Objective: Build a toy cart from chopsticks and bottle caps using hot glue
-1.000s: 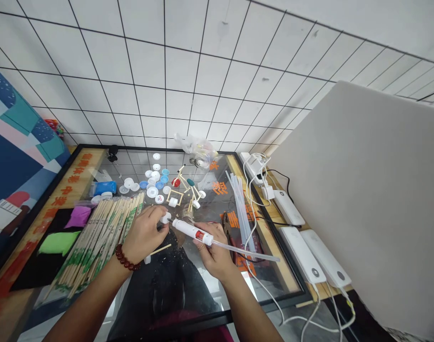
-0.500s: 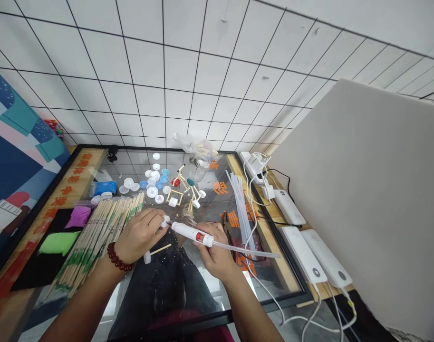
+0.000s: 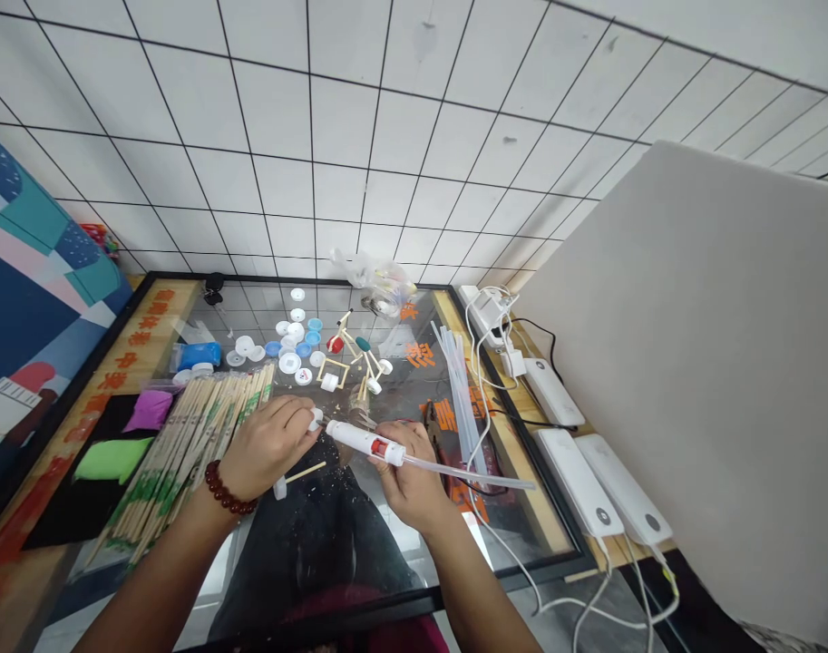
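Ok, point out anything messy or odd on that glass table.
Pale crumbs or shavings lie scattered on the glass table just below the glue gun held in the right hand. Bottle caps are strewn loosely further back. Nothing looks broken.

Craft workshop, chopstick bundles [image 3: 196, 435], bottle caps [image 3: 292, 343]

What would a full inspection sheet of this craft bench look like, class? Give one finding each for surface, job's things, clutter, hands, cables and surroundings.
Surface: glass-topped table, reflective, orange lettering beneath.
Job's things: white pen-shaped glue gun with a clear glue stick trailing from it; its tip meets a small white plastic cap.
Clutter: bundle of wooden chopsticks, white and blue bottle caps, stick-and-cap model, spare clear glue sticks.
Hands: left hand pinches the cap; right hand grips the glue gun.
Cables: white cables run from white power banks.
Surroundings: white tiled wall, grey board.
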Tool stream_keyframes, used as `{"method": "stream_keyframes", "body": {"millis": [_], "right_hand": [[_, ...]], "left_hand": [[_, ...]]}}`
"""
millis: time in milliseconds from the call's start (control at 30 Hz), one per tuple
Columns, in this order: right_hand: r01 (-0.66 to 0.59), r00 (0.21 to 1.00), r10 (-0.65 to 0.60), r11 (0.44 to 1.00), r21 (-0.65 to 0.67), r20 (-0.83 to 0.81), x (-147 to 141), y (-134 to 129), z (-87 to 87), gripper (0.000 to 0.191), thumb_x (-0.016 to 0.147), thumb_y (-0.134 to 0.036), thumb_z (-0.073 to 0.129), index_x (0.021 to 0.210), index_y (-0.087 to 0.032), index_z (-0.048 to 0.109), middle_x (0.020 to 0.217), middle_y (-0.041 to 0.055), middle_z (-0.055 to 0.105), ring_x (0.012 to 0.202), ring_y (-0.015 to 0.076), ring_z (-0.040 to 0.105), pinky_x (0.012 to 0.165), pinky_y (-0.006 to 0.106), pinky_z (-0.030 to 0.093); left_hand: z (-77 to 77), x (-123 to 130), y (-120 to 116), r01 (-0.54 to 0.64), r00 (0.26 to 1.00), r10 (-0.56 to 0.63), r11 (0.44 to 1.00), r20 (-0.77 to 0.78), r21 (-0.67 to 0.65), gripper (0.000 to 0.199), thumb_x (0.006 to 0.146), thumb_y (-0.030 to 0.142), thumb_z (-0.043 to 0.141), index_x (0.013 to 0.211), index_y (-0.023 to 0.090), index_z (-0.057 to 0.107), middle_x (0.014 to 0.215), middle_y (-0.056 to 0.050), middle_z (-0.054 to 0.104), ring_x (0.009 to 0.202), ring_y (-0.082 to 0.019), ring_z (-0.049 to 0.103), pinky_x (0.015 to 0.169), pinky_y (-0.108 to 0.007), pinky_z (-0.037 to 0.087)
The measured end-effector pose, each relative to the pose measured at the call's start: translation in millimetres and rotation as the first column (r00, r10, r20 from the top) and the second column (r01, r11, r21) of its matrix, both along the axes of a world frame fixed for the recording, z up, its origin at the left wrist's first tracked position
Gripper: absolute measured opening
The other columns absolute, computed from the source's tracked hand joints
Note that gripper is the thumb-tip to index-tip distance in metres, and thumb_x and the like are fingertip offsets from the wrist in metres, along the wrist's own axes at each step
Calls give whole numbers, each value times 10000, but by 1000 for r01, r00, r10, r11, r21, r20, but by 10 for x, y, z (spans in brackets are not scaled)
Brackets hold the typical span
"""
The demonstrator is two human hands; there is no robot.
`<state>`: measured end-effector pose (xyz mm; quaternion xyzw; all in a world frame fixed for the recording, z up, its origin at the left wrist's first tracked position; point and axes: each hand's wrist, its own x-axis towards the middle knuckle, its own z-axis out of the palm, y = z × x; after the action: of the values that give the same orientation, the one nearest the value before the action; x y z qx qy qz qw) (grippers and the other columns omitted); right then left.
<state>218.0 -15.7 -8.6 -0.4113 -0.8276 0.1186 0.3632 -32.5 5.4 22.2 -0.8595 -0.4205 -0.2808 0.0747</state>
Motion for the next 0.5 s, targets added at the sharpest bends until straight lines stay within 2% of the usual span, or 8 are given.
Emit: {"method": "stream_keyframes", "body": {"millis": [200, 333, 500], "right_hand": [[12, 1000, -12, 999, 46, 7, 5, 5, 6, 183, 990, -283, 441, 1088, -171, 548, 974, 102, 693, 877, 241, 612, 806, 420, 420], [18, 1000, -19, 1000, 22, 11, 9, 3, 11, 185, 992, -297, 440, 1077, -178, 554, 969, 101, 698, 859, 242, 611, 817, 428, 423], [23, 1000, -23, 1000, 12, -7, 15, -1, 14, 160, 974, -269, 463, 1080, -182, 546, 977, 96, 693, 852, 245, 619, 809, 418, 425]], "left_hand": [[-11, 14, 3, -26, 1000, 26, 1000, 0, -12, 117, 896, 181, 588, 785, 194, 623, 938, -92, 756, 890, -224, 713, 815, -356, 578], [-14, 18, 2, -33, 999, 34, 998, 20, -46, 100, 886, 180, 593, 799, 196, 641, 937, -91, 760, 891, -222, 715, 822, -355, 581], [25, 27, -6, -17, 997, 18, 1000, 71, -22, 70, 886, 193, 614, 823, 193, 644, 927, -85, 760, 873, -218, 717, 804, -348, 582]]}}
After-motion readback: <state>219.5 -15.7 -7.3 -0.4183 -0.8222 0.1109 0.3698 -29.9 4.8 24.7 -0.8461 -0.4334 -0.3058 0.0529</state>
